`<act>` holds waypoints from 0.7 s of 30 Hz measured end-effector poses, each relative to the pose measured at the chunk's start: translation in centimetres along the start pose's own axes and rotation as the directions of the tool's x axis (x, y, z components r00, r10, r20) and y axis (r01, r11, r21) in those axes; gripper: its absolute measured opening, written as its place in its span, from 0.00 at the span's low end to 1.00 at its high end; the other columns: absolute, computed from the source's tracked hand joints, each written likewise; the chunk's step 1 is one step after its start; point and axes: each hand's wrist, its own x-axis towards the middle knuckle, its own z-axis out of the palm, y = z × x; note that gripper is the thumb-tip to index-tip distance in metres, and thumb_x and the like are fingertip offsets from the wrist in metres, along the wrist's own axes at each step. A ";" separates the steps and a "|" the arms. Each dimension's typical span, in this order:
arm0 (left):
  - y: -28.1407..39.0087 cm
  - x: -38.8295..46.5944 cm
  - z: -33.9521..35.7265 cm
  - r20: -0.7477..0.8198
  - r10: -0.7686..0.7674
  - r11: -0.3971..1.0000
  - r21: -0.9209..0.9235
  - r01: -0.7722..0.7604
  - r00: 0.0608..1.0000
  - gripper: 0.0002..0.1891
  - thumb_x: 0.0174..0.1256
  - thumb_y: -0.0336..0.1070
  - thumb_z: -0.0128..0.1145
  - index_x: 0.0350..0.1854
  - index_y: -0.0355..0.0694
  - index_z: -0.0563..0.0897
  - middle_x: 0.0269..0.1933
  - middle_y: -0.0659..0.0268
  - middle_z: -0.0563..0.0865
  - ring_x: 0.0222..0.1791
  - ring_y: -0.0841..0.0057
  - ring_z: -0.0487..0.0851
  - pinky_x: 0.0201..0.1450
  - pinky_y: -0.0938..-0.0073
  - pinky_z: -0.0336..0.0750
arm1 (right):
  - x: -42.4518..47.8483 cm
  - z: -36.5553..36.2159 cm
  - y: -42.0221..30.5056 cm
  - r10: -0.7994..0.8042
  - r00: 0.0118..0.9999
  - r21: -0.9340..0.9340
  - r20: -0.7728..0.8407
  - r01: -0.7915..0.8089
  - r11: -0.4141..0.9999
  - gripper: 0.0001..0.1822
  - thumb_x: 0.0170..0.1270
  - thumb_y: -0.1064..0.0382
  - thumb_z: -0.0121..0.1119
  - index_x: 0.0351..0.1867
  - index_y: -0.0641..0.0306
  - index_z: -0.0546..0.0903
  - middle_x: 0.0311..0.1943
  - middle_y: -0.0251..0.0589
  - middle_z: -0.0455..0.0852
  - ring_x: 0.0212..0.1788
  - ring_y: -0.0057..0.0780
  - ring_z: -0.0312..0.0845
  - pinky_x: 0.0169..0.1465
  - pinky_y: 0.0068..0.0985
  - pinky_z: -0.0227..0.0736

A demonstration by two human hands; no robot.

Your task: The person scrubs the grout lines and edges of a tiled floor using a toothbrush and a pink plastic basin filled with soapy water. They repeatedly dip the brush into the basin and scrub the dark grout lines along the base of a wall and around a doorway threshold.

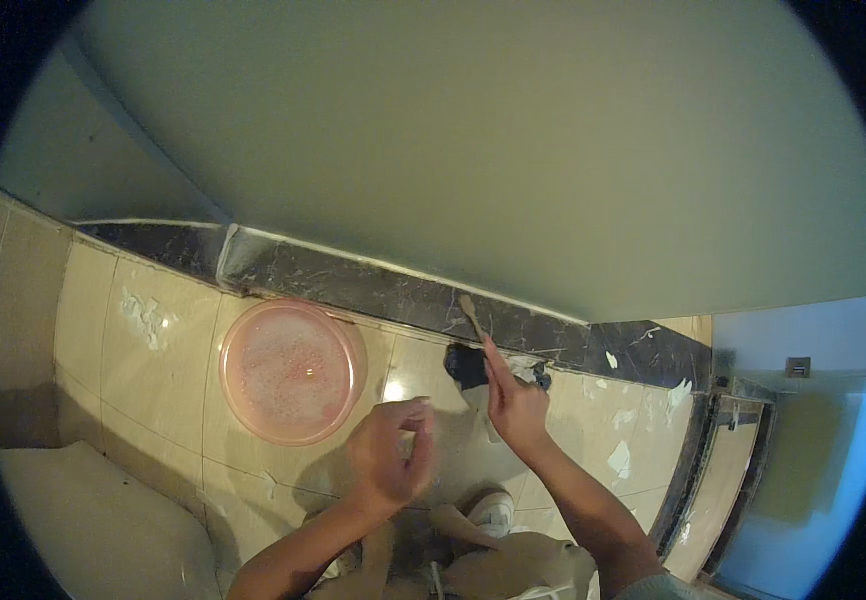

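Observation:
My right hand [517, 409] grips the handle of a small brush [470, 309], which looks like a toothbrush. Its head lies over the dark marble curb [403, 294] below a frosted glass panel [508, 150]; whether the bristles touch the stone I cannot tell. Nothing shows in my left hand [394, 452], whose fingers are curled with a gap between thumb and fingertips. To its left stands a pink basin [232, 375] of foamy water [294, 367]. Just beyond my right hand, a black plastic bag [466, 365] lies on the floor, partly hidden by that hand.
White flakes or scraps [619, 459] litter the tiled floor [170, 405] on both sides. A pale, smooth object [102, 517] fills the lower left corner. A doorway threshold [677, 480] runs along the right, with a blue-lit surface [800, 465] beyond. My shoe [493, 513] is below my hands.

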 end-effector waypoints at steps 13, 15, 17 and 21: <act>1.4 1.1 0.4 0.369 -0.388 0.922 0.156 0.355 0.845 0.09 0.55 0.37 0.60 0.37 0.41 0.81 0.14 0.65 0.76 0.12 0.79 0.75 0.17 0.77 0.67 | -1.5 2.2 -0.4 0.197 0.974 0.199 -0.112 -0.172 0.965 0.30 0.55 0.66 0.55 0.62 0.46 0.65 0.13 0.40 0.77 0.10 0.35 0.72 0.15 0.31 0.66; 1.6 0.9 1.4 0.435 -0.380 0.924 0.129 0.361 0.816 0.12 0.55 0.38 0.61 0.40 0.42 0.81 0.15 0.65 0.77 0.12 0.79 0.75 0.18 0.78 0.68 | 0.7 3.0 -1.8 0.084 0.988 0.186 -0.131 -0.058 0.981 0.31 0.55 0.67 0.54 0.63 0.45 0.64 0.13 0.39 0.77 0.10 0.35 0.72 0.15 0.32 0.66; 2.3 0.6 1.5 0.520 -0.360 0.927 0.104 0.360 0.775 0.14 0.54 0.39 0.61 0.43 0.43 0.81 0.16 0.65 0.78 0.13 0.79 0.75 0.20 0.79 0.69 | 1.4 2.3 -2.5 0.066 0.997 0.079 -0.037 -0.063 0.995 0.33 0.53 0.67 0.54 0.63 0.45 0.63 0.14 0.38 0.78 0.10 0.34 0.72 0.15 0.31 0.67; 1.5 0.5 0.8 0.545 -0.314 0.935 0.036 0.353 0.777 0.17 0.54 0.37 0.62 0.47 0.41 0.80 0.20 0.65 0.80 0.20 0.80 0.78 0.26 0.80 0.72 | -2.3 1.5 1.4 0.223 0.971 0.190 -0.085 -0.204 0.960 0.33 0.52 0.69 0.55 0.63 0.48 0.63 0.31 0.45 0.84 0.11 0.33 0.73 0.14 0.27 0.66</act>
